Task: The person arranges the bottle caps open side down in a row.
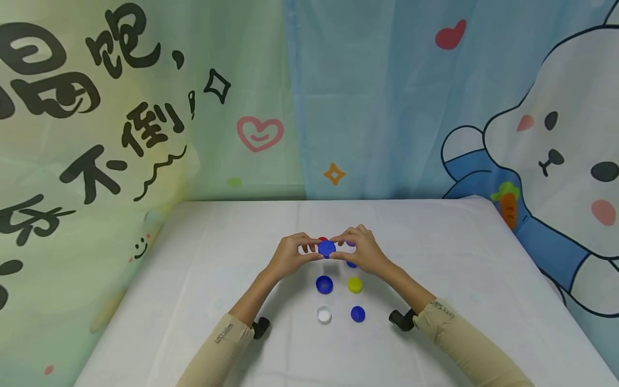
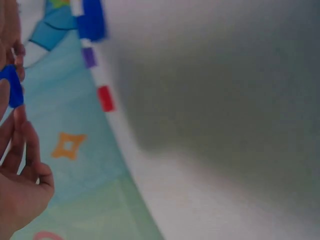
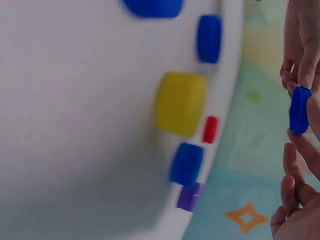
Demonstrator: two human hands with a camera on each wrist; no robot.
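Observation:
Both hands hold one round blue bottle cap (image 1: 326, 248) between them, raised over the table. My left hand (image 1: 293, 253) pinches its left edge between thumb and fingers. From the other side, my right hand (image 1: 366, 251) pinches the right edge in the same way. The left wrist view shows the blue cap (image 2: 15, 86) at its left border, beside the fingers. In the right wrist view the cap (image 3: 300, 110) is seen edge-on, with fingertips at both ends.
On the white table (image 1: 217, 231) lie a wider blue cap (image 1: 324, 285), a yellow cap (image 1: 355, 285), a white cap (image 1: 324, 315) and a blue cap (image 1: 358, 314). Further back are a red cap (image 1: 322, 238), a purple cap (image 3: 190, 197) and another blue cap (image 1: 351, 264), partly hidden by the hands.

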